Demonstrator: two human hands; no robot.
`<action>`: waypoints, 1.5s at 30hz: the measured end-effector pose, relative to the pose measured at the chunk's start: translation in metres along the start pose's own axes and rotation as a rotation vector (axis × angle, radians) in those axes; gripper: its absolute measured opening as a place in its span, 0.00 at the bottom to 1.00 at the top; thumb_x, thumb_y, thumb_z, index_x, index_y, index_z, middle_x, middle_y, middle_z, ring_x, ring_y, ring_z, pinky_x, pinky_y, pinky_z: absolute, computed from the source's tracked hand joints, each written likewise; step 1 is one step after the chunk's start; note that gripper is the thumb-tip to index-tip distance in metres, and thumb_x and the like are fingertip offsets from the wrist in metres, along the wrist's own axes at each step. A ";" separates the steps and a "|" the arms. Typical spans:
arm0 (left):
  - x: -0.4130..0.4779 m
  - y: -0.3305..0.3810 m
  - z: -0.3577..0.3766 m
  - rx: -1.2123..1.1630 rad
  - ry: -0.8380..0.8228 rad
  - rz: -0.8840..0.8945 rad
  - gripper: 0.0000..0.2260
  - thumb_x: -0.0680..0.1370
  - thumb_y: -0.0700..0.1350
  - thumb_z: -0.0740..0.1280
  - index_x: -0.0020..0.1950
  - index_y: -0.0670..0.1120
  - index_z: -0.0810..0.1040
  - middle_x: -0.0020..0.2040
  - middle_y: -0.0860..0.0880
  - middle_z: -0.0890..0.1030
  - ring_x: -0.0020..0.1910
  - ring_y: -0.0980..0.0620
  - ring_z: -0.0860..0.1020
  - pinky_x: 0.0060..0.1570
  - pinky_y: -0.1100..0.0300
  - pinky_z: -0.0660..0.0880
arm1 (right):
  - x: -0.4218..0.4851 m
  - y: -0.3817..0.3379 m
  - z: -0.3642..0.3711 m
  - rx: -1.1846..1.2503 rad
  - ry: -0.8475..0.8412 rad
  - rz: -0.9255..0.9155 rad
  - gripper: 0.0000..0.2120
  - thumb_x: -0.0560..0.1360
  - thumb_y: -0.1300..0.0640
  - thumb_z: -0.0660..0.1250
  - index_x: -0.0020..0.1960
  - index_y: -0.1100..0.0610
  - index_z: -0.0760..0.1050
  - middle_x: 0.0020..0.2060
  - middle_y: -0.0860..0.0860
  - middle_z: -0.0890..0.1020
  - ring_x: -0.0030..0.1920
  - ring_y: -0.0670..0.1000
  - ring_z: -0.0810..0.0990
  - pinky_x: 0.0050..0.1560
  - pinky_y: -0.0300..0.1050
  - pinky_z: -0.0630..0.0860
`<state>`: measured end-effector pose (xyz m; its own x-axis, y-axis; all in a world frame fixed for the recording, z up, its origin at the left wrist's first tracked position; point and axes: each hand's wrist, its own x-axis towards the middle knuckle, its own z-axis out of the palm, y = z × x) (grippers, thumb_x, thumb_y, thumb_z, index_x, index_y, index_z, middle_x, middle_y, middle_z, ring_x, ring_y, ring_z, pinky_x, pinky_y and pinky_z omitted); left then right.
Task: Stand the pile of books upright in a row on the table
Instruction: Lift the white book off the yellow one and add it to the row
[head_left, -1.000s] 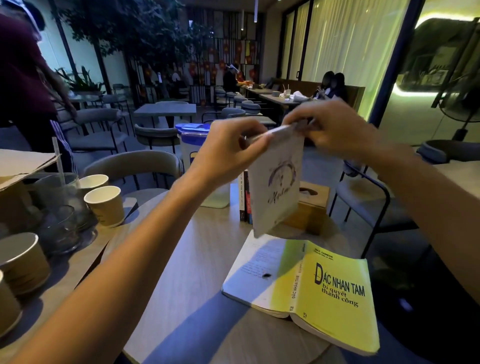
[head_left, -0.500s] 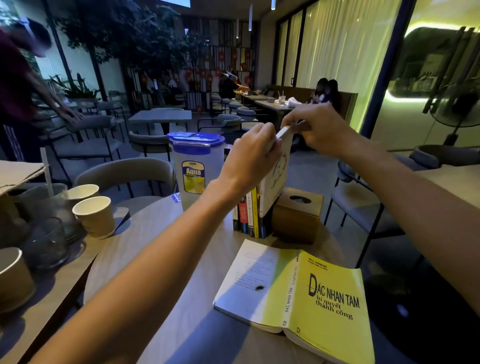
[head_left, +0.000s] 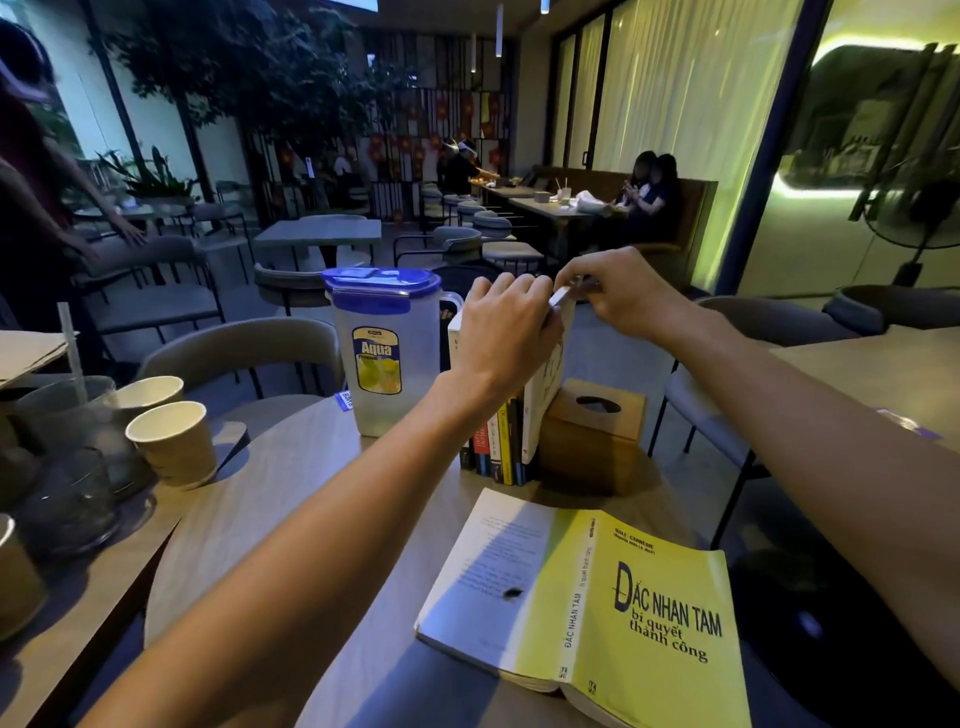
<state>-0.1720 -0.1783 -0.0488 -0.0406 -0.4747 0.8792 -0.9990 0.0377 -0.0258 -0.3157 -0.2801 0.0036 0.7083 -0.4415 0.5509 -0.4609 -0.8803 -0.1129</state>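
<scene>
A row of upright books (head_left: 501, 441) stands on the round wooden table (head_left: 291, 499), between a plastic jug and a tissue box. A white book (head_left: 545, 389) stands at the row's right end, leaning slightly. My left hand (head_left: 501, 332) grips its top edge from the left. My right hand (head_left: 618, 296) pinches the same top edge from the right. A yellow book (head_left: 623, 613) lies open, face down, at the table's near edge.
A clear jug with a blue lid (head_left: 387, 353) stands left of the row. A wooden tissue box (head_left: 592, 436) sits to its right. Paper cups (head_left: 174, 441) and glasses crowd a side table at left. Chairs surround the table; a person (head_left: 31, 197) stands far left.
Both hands lowered the white book from the air and set it upright against the right end of the row.
</scene>
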 end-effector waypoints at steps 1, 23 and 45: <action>-0.001 -0.001 0.003 0.008 -0.002 -0.003 0.09 0.79 0.49 0.64 0.44 0.45 0.76 0.40 0.47 0.80 0.39 0.47 0.77 0.45 0.51 0.70 | 0.000 0.002 0.004 0.007 -0.006 0.011 0.16 0.73 0.74 0.69 0.55 0.57 0.83 0.49 0.55 0.84 0.49 0.53 0.82 0.50 0.47 0.80; -0.022 -0.028 0.013 -0.059 -0.276 0.034 0.22 0.77 0.59 0.68 0.67 0.48 0.77 0.55 0.46 0.77 0.57 0.46 0.74 0.58 0.49 0.71 | 0.003 0.017 0.046 0.096 -0.134 0.150 0.13 0.78 0.67 0.66 0.58 0.54 0.80 0.55 0.55 0.82 0.55 0.54 0.81 0.56 0.52 0.80; -0.038 -0.056 -0.004 -0.002 -0.469 0.076 0.32 0.74 0.59 0.71 0.76 0.58 0.65 0.72 0.49 0.71 0.74 0.43 0.62 0.69 0.45 0.57 | -0.011 0.018 0.097 0.466 -0.178 0.541 0.25 0.76 0.65 0.68 0.71 0.55 0.67 0.53 0.56 0.81 0.50 0.53 0.85 0.50 0.53 0.85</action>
<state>-0.1144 -0.1588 -0.0786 -0.1190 -0.8166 0.5648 -0.9928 0.0890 -0.0804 -0.2794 -0.3077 -0.0848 0.5404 -0.8219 0.1804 -0.5238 -0.4963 -0.6923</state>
